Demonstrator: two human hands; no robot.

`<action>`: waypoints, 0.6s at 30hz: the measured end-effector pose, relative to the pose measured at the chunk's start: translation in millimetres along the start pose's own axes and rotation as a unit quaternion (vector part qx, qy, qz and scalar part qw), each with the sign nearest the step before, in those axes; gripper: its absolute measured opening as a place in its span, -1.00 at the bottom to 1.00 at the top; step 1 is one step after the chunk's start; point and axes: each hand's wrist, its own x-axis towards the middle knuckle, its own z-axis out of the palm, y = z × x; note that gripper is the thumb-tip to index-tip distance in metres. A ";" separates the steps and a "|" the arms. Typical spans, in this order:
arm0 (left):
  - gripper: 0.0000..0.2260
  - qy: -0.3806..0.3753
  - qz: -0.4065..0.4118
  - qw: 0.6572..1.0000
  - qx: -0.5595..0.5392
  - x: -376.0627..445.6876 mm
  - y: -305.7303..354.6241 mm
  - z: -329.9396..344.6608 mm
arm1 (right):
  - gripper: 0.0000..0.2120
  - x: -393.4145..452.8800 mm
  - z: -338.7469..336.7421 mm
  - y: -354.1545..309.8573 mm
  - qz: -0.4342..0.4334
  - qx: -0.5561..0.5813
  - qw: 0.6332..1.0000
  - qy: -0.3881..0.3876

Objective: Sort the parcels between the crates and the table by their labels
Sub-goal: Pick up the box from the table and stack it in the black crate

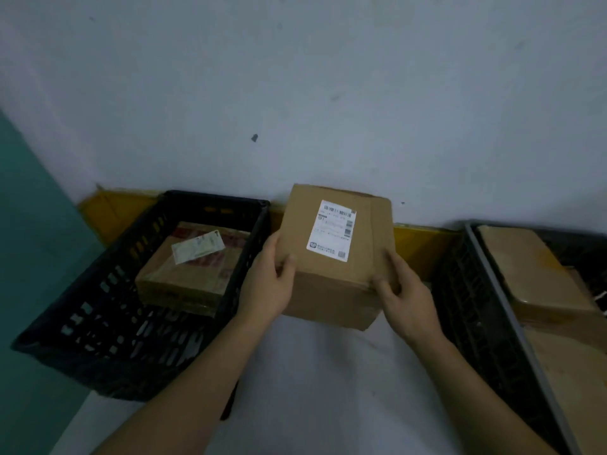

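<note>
A brown cardboard parcel (331, 257) with a white shipping label (332, 230) on top sits in the middle of the white table (312, 389). My left hand (267, 285) grips its left near corner, thumb on the top face. My right hand (402, 292) grips its right near edge, fingers over the top. A black slotted crate (108, 323) on the left holds a flat cardboard parcel (193, 267) with a tilted white label. A second dark crate (486, 316) on the right holds brown parcels (532, 270).
A pale wall rises right behind the table. A yellow strip (423, 247) runs along the table's back edge. To the far left lies a teal floor (29, 257) below the table edge.
</note>
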 end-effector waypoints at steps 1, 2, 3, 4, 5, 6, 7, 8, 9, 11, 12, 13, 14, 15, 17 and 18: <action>-0.46 0.026 0.001 1.000 -0.004 0.7 6.4 -6.5 | -0.31 3.0 -2.3 -10.3 -0.016 0.006 1.000 0.010; -0.45 0.050 0.003 0.999 -0.014 1.1 12.6 -13.4 | -0.32 6.5 -4.6 -21.1 -0.031 0.014 0.999 0.022; -0.45 0.072 0.005 0.997 -0.030 1.1 18.9 -21.3 | -0.33 9.6 -6.5 -32.3 -0.046 0.022 0.998 0.033; -0.45 0.093 0.012 0.995 -0.046 0.8 24.7 -29.9 | -0.35 11.7 -7.9 -44.8 -0.060 0.029 0.997 0.044; -0.46 0.113 0.021 0.992 -0.060 0.0 30.6 -39.4 | -0.36 13.0 -8.5 -57.7 -0.072 0.037 0.995 0.056; -0.47 0.132 0.028 0.988 -0.069 -0.3 35.4 -49.2 | -0.38 13.0 -8.1 -70.9 -0.085 0.047 0.993 0.067; -0.48 0.147 0.032 0.986 -0.077 -0.2 39.9 -59.4 | -0.39 13.1 -7.3 -84.5 -0.096 0.060 0.991 0.078; -0.49 0.157 0.034 0.984 -0.082 0.5 43.4 -69.4 | -0.40 13.1 -6.7 -98.7 -0.106 0.072 0.988 0.089; -0.48 0.165 0.034 0.982 -0.087 1.7 46.0 -79.2 | -0.40 14.0 -5.8 -113.7 -0.115 0.079 0.985 0.097; -0.47 0.180 0.035 0.978 -0.101 6.5 49.5 -96.7 | -0.40 16.1 -7.0 -143.6 -0.129 0.080 0.982 0.109; -0.48 0.189 0.035 0.975 -0.112 10.6 50.8 -105.4 | -0.39 17.5 -7.3 -157.2 -0.136 0.074 0.981 0.114; -0.49 0.199 0.037 0.972 -0.122 15.5 50.7 -114.2 | -0.38 18.8 -7.2 -170.1 -0.145 0.067 0.980 0.117; -0.50 0.207 0.041 0.969 -0.128 20.8 49.6 -123.4 | -0.36 20.3 -5.3 -181.7 -0.155 0.061 0.979 0.117; -0.50 0.214 0.044 0.967 -0.131 26.1 47.0 -133.4 | -0.34 22.1 -1.3 -192.3 -0.166 0.057 0.978 0.114; -0.50 0.224 0.043 0.964 -0.137 35.6 35.7 -155.2 | -0.30 23.5 13.8 -212.2 -0.181 0.046 0.978 0.096; -0.50 0.227 0.041 0.963 -0.138 38.7 29.2 -166.3 | -0.27 22.2 23.5 -221.1 -0.184 0.042 0.979 0.083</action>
